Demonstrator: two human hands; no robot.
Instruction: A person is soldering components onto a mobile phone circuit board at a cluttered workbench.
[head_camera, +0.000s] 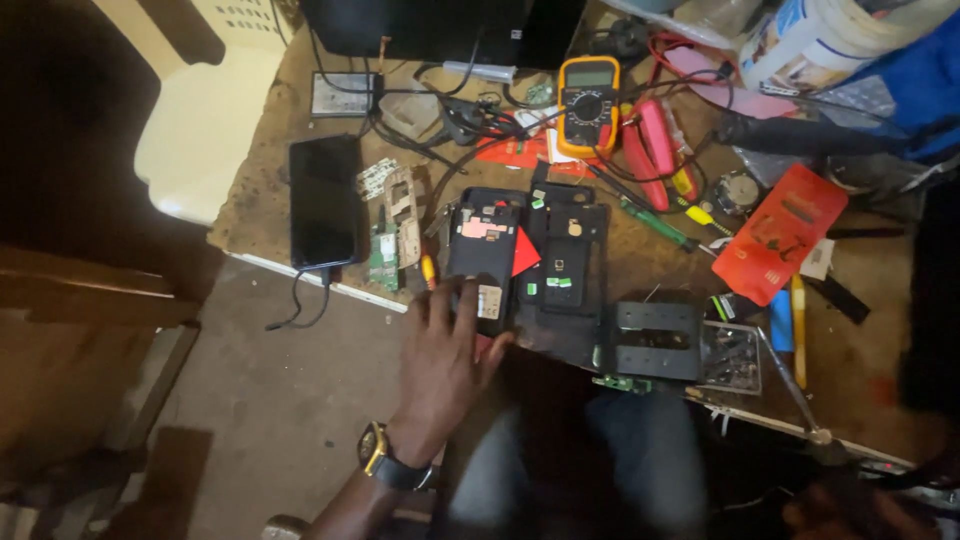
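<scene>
My left hand (445, 365), with a gold watch on its wrist, rests its fingers on the near end of an opened dark phone (485, 255) lying at the workbench edge. The phone's inside shows a pinkish part and a red triangular pick. A black back frame (568, 262) lies right beside it. My right hand is out of sight; only a dark blurred shape shows at the bottom right corner.
An intact black phone (325, 200) with a cable lies left. Green circuit boards (385, 250), a yellow multimeter (588, 105), red tools (655, 150), a green screwdriver (655, 222), a red flat pack (780, 235), a black clamp block (655, 340) and a small parts tray (730, 358) crowd the bench.
</scene>
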